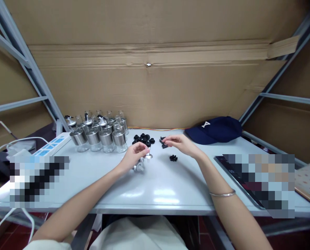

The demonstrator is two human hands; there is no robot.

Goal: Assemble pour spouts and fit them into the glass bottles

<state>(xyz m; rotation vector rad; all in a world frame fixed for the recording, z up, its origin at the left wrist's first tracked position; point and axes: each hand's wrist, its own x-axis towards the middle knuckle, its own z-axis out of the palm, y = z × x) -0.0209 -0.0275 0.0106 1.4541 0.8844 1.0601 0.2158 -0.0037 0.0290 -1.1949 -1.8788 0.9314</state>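
Observation:
My left hand [134, 154] is closed, with thumb and fingers pinching a small metal spout cap [149, 156] that has a flared silver base. Just under and beside this hand lie more silver spout caps [139, 166], partly hidden by it. My right hand [180, 143] hovers over a little group of black plastic pieces [164, 145], its fingertips drawn together at them; whether a piece is between them is too small to tell. Between the hands and farther back sits a pile of round black stoppers [144, 139]. Closer to me is a cluster of tiny black parts [173, 158].
Several glass bottles with steel sleeves [106, 139] stand at the back left, some topped with spouts. A white power strip [50, 146] and cables lie left. On the right are a navy cap [214, 130] and a tablet [238, 180]. Cardboard [157, 97] walls the back.

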